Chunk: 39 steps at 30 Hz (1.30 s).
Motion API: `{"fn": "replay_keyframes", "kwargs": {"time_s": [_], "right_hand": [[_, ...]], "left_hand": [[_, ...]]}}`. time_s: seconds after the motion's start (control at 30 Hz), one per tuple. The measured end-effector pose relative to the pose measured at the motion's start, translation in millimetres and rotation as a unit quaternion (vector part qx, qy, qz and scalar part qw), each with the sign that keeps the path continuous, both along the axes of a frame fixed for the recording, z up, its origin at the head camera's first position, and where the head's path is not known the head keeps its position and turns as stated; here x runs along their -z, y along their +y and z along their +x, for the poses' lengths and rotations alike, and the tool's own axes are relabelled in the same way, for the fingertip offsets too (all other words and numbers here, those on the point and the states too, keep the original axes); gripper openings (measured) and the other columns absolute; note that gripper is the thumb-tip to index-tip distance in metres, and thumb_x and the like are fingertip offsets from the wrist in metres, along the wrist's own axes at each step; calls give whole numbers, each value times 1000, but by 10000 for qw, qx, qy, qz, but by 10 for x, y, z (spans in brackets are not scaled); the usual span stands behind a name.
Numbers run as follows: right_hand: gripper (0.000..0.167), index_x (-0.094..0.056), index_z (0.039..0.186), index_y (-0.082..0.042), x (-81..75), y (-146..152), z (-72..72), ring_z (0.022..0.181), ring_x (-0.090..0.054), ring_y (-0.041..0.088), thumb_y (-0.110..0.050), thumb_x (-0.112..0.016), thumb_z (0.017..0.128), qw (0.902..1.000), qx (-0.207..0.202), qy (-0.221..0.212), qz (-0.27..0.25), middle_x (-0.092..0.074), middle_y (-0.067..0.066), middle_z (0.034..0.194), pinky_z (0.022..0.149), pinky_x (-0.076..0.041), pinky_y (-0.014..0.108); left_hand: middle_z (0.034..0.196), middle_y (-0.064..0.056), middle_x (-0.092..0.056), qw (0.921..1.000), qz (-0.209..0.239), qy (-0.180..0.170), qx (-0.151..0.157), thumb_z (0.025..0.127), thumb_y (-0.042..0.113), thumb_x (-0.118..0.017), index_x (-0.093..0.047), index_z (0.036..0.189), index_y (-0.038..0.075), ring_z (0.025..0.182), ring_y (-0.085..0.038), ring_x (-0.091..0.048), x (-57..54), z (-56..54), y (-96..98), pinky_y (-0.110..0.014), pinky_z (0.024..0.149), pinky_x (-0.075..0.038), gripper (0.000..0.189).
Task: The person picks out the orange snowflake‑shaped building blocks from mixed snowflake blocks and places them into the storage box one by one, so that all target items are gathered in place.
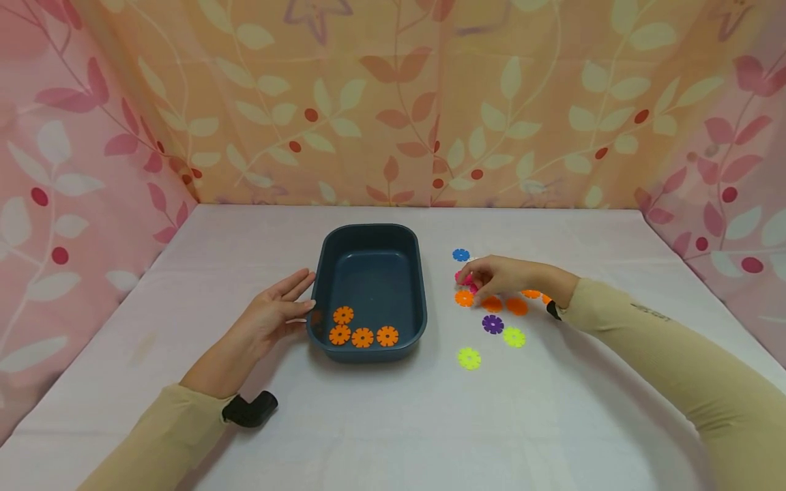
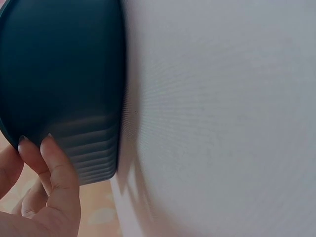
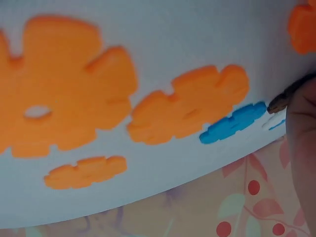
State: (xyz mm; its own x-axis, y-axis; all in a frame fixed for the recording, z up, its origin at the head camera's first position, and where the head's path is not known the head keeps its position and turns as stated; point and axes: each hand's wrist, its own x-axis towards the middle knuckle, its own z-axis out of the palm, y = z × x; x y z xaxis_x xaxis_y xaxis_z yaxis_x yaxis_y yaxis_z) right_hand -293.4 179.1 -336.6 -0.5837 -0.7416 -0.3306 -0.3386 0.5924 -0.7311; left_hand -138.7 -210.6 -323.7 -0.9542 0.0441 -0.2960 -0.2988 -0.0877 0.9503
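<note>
A dark blue rectangular basin (image 1: pixel 374 273) stands on the white cloth, with several orange notched flower-shaped discs (image 1: pixel 362 337) in its near end. My left hand (image 1: pixel 270 314) touches its left side, thumb at the rim and fingers against the outer wall; the left wrist view shows fingertips (image 2: pixel 49 140) on that wall. To the right of the basin, my right hand (image 1: pixel 500 274) hovers low over loose discs, thumb and forefinger apart. Beneath and beside its fingertips lie pink discs (image 1: pixel 464 278) and an orange disc (image 1: pixel 464 299). The right wrist view shows orange discs (image 3: pixel 192 106) close up.
Further loose discs lie around the right hand: blue (image 1: pixel 460 255) behind, purple (image 1: pixel 492 324) and yellow-green (image 1: pixel 469 359) in front, and more orange ones (image 1: pixel 517 306) under the wrist. Floral curtains (image 1: pixel 399 102) border the table (image 1: pixel 368 423) at the back and sides.
</note>
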Motion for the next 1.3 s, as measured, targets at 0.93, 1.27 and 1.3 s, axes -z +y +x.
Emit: {"fn": "replay_keyframes", "kwargs": {"time_s": [0.93, 1.27, 1.3], "right_hand": [[26, -63, 110, -3, 36, -76, -16, 84, -44, 21, -4, -72, 86, 9984, -85, 351, 437, -45, 5, 83, 70, -39, 27], [17, -59, 98, -3, -6, -136, 43, 83, -46, 22, 0, -71, 86, 9972, 439, 128, 598, -48, 7, 85, 68, -41, 27], [16, -59, 96, -3, -13, -140, 51, 82, -46, 22, 0, -71, 86, 9967, 525, 121, 601, -49, 7, 85, 68, -42, 27]], "left_hand": [[158, -4, -23, 10000, -25, -32, -51, 97, -2, -54, -20, 156, 11, 80, -10, -64, -21, 6, 9, -25, 73, -49, 69], [158, -4, -23, 10000, -84, -32, -34, 97, 0, -54, -20, 156, 12, 81, -10, -64, -15, 4, 9, -25, 73, -48, 69], [158, -4, -23, 10000, -89, -32, -30, 97, 0, -54, -20, 156, 12, 81, -10, -64, -14, 3, 8, -26, 74, -48, 69]]}}
